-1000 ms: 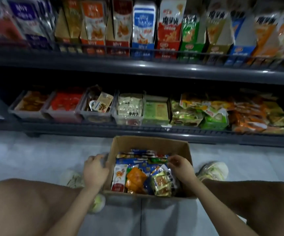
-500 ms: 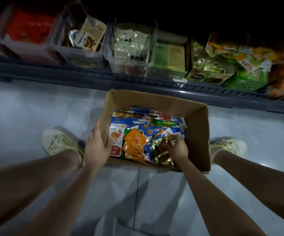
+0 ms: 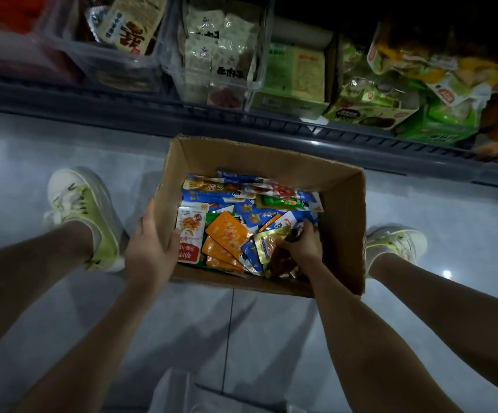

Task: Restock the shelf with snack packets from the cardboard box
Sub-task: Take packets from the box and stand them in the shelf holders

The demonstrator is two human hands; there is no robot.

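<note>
An open cardboard box (image 3: 343, 222) stands on the floor in front of the bottom shelf (image 3: 241, 120). It holds several snack packets: orange ones (image 3: 226, 234), blue ones (image 3: 256, 217), a white and red one (image 3: 190, 231). My left hand (image 3: 152, 248) grips the box's left wall, thumb inside the rim. My right hand (image 3: 301, 245) is down in the box's near right corner, fingers curled round gold packets (image 3: 267, 244).
Clear bins (image 3: 220, 55) and green cartons (image 3: 370, 108) of snacks line the shelf above the box. My two shoes (image 3: 83, 210) (image 3: 396, 242) stand on the grey tiled floor at either side of the box.
The view has tilted down from the shelves onto the box. My right hand went from the box's rim down into the packets and closed on the gold ones. My left hand stays on the left wall.
</note>
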